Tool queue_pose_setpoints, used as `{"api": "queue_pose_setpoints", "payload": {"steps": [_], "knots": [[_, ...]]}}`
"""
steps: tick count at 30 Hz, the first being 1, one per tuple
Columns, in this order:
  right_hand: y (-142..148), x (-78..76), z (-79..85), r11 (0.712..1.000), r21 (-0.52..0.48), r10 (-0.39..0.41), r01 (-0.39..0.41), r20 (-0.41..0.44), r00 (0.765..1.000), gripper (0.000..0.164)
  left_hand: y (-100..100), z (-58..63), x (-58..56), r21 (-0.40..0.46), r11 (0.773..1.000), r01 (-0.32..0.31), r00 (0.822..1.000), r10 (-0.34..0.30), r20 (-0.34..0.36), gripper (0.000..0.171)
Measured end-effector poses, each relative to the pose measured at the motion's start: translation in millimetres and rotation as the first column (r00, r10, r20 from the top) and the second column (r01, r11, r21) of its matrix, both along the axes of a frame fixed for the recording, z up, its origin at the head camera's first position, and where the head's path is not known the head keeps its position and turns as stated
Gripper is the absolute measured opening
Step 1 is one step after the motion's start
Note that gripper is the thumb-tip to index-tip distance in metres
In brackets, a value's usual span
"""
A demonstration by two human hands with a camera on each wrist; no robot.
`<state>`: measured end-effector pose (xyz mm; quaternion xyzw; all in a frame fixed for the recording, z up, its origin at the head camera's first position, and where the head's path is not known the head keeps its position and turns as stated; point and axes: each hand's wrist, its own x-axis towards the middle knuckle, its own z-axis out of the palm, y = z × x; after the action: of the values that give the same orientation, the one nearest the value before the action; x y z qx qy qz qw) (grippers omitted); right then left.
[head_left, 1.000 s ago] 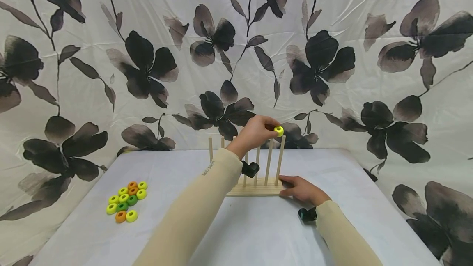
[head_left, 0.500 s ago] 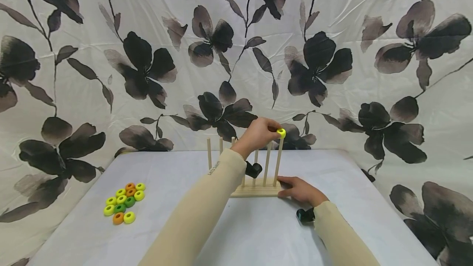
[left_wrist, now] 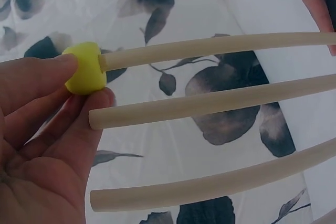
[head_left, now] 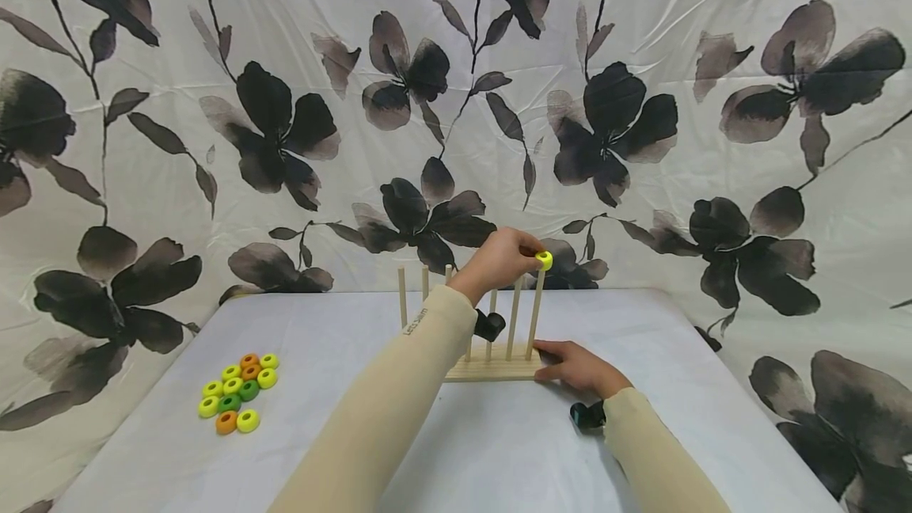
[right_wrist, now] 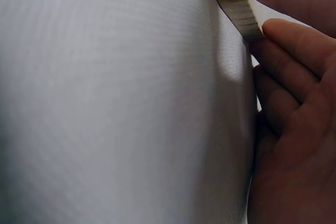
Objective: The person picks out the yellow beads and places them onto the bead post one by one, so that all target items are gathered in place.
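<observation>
Yellow bead: the bright yellow, rounded bead with a bored hole (left_wrist: 86,72) is at the tip of the pale, round wooden end peg (head_left: 535,312), hole facing the peg and seemingly just over it.
Left hand (head_left: 501,256): pinches the bead, thumb and fingertips parted only by its width; a light hold should let the hole find its own line.
Angle: best judged along the peg; a tilted bead would likely bind at the rim.
Right hand (head_left: 580,368): thumb and fingers hold the end of the flat, pale wooden base (head_left: 492,371); firm steadying here should stop the pegs swaying.
Neighbouring pegs: bare wooden rods (left_wrist: 184,103) run close by the left fingertips; contact is unclear, so room for the knuckles matters.
Release: probably safest once the peg is well inside the hole.
Loose beads: yellow, orange and green ones (head_left: 229,404) lie well apart, on the person's left.
</observation>
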<state>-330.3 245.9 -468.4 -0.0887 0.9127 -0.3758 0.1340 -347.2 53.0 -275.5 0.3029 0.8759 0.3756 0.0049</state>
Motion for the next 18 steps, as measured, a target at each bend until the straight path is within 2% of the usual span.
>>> {"api": "queue_pose_setpoints", "payload": {"steps": [7,14,18], "knots": [[0,-1.3,0.8,1.000,-0.006,-0.010,0.010,0.005,1.000,0.069,0,1.6,1.8,-0.053,0.999,0.002,0.999,-0.004,-0.051,0.029],[-1,-0.4,0.1,1.000,-0.002,-0.014,0.014,0.007,1.000,0.070,-6,0.8,4.7,-0.036,0.999,-0.004,0.998,0.002,-0.056,0.028],[0,0.7,0.8,1.000,-0.006,-0.005,0.006,0.002,1.000,0.071,-13,3.0,5.9,-0.022,0.999,-0.029,0.998,0.028,-0.053,0.029]]}}
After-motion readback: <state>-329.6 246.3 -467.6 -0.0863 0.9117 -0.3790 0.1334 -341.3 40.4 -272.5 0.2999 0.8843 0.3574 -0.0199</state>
